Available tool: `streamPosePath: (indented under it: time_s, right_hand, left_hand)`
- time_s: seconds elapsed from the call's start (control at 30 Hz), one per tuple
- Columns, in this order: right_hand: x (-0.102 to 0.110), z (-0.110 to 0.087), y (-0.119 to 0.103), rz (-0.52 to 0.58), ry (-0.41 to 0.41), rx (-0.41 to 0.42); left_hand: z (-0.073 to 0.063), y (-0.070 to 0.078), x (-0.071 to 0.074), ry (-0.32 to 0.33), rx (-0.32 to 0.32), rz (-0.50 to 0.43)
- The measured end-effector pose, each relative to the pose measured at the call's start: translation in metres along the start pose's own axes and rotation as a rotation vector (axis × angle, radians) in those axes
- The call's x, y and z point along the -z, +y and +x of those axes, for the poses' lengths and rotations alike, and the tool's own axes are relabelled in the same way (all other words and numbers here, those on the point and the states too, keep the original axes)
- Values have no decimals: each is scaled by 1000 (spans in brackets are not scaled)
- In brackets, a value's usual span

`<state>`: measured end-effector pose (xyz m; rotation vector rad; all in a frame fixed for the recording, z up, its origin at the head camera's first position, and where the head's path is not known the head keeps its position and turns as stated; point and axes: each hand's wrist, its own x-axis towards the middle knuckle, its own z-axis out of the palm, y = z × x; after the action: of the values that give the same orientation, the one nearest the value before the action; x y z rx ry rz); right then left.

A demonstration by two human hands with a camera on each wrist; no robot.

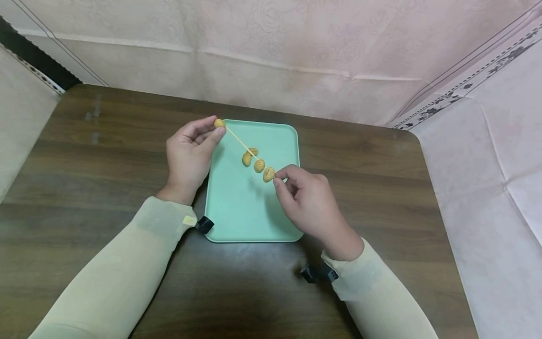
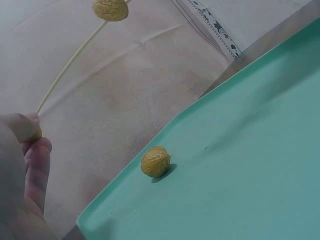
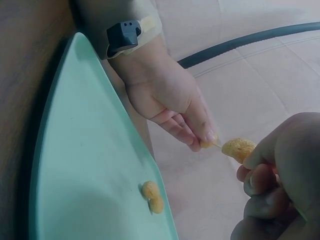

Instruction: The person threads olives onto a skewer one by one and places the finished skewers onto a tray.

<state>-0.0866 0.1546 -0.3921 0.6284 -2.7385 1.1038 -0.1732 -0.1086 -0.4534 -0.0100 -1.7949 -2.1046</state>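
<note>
A thin pale skewer slants between the two hands above a mint-green tray. My left hand pinches a small yellow-brown wrinkled ball at the skewer's upper left end, between thumb and fingers. Two more wrinkled balls sit close together on the lower right part. Right beside the outer one, my right hand pinches the skewer's end, which its fingers hide. On the tray lie two loose balls side by side; the left wrist view shows one loose ball.
The tray lies on a dark wooden table. Pale patterned cloth hangs behind the table's far edge and at its right side. Black wrist cameras are strapped over both pale sleeves.
</note>
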Motion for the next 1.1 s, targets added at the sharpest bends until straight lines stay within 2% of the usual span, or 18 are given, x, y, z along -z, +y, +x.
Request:
streamPosePath:
  time_s: [0.43,1.1]
  right_hand:
    - [-2,1,-6,-1,-10,2]
    - [-1,5,-9,21,-28,-7]
  left_hand:
    - [-2,2,-1,-5,-90,93]
    - [-1,1,0,2,-109,54]
